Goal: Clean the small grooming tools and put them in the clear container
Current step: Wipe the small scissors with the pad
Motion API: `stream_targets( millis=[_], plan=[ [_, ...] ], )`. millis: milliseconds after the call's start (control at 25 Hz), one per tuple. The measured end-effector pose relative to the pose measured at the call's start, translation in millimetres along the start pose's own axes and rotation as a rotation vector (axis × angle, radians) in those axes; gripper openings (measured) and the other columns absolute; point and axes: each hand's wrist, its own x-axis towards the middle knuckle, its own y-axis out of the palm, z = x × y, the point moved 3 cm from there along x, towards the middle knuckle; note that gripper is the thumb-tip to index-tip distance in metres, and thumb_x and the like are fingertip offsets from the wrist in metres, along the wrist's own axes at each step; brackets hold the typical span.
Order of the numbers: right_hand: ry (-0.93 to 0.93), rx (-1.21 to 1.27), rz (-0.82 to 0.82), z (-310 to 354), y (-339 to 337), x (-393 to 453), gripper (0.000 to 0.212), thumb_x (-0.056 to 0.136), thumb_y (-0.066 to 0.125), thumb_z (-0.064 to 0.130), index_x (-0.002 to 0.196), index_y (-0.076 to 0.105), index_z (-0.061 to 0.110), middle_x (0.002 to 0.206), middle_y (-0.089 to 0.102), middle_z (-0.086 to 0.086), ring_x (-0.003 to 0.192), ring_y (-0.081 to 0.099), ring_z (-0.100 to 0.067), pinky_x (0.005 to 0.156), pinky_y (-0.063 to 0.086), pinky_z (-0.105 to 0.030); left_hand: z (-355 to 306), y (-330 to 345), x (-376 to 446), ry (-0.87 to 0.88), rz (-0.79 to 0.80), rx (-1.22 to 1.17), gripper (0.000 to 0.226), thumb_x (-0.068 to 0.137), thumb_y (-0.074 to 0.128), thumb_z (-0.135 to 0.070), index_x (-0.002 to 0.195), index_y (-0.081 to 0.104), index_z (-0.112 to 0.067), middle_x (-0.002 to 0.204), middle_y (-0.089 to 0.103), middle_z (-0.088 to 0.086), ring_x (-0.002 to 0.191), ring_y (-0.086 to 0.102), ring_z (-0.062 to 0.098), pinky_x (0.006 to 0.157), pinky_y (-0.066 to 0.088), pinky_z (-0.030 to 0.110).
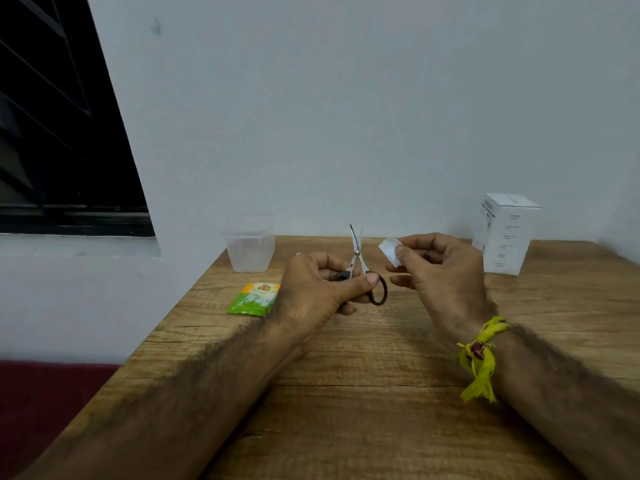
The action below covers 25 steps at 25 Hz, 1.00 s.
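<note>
My left hand (320, 285) grips small scissors (358, 258) by their dark handles, blades slightly parted and pointing up. Just right of the blades, my right hand (440, 271) pinches a small white wipe (390, 250) between thumb and fingers; the wipe is apart from the blades. The clear container (250, 249) stands at the table's far left corner, behind and left of my left hand. I see nothing inside it.
A green and orange sachet (254, 299) lies on the wooden table (363, 393) near its left edge, beside my left wrist. A white box (505, 233) stands at the back right by the wall. A yellow thread band circles my right wrist.
</note>
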Motion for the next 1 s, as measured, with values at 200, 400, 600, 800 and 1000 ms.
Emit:
stream_targets(
  millis=[200, 400, 600, 800, 1000],
  plan=[
    [-0.031, -0.011, 0.017, 5.1, -0.6, 2.0, 0.007, 0.089, 0.071, 0.005, 0.096, 0.071, 0.005, 0.086, 0.074, -0.012, 0.073, 0.075, -0.019, 0.058, 0.061, -0.033, -1.3, -1.5, -0.4, 0.041, 0.010, 0.071, 0.034, 0.069, 0.090, -0.009, 0.081, 0.058, -0.010, 0.078, 0.076, 0.012, 0.067, 0.076, 0.025, 0.040, 0.040, 0.020],
    [-0.061, -0.020, 0.029, 5.1, 5.3, -1.6, 0.006, 0.090, 0.069, 0.004, 0.095, 0.072, 0.004, 0.081, 0.075, -0.014, 0.071, 0.075, -0.022, 0.059, 0.061, -0.033, 6.3, 10.4, 2.3, 0.042, 0.087, 0.127, 0.037, 0.075, 0.087, -0.007, 0.100, 0.061, -0.001, 0.074, 0.075, 0.008, 0.070, 0.076, 0.026, 0.062, 0.060, 0.048],
    [-0.049, -0.013, 0.021, 3.8, 2.0, -0.4, 0.010, 0.087, 0.071, 0.003, 0.097, 0.072, 0.004, 0.080, 0.075, -0.013, 0.069, 0.075, -0.021, 0.062, 0.060, -0.028, 9.1, 19.5, -0.7, 0.042, 0.120, 0.076, 0.031, 0.087, 0.076, -0.011, 0.114, 0.066, -0.021, 0.088, 0.076, 0.010, 0.073, 0.075, 0.023, 0.046, 0.048, 0.023],
    [-0.077, -0.039, -0.014, 2.7, -1.2, 5.1, 0.007, 0.084, 0.077, 0.009, 0.089, 0.074, 0.009, 0.080, 0.074, -0.013, 0.072, 0.074, -0.024, 0.062, 0.061, -0.032, 13.6, 17.2, 3.5, 0.033, 0.069, 0.026, 0.018, 0.092, 0.071, -0.011, 0.110, 0.073, -0.009, 0.103, 0.074, 0.011, 0.081, 0.076, 0.024, 0.060, 0.059, 0.023],
    [-0.575, -0.419, -0.054, 19.0, -3.4, 1.2, 0.007, 0.085, 0.074, 0.007, 0.087, 0.074, 0.014, 0.082, 0.069, 0.004, 0.075, 0.064, -0.007, 0.063, 0.049, -0.013, 14.6, 16.9, 1.2, 0.023, 0.098, -0.088, 0.021, 0.086, 0.074, -0.001, 0.106, 0.070, -0.004, 0.094, 0.073, 0.017, 0.074, 0.076, 0.026, 0.063, 0.061, 0.025]
  ],
)
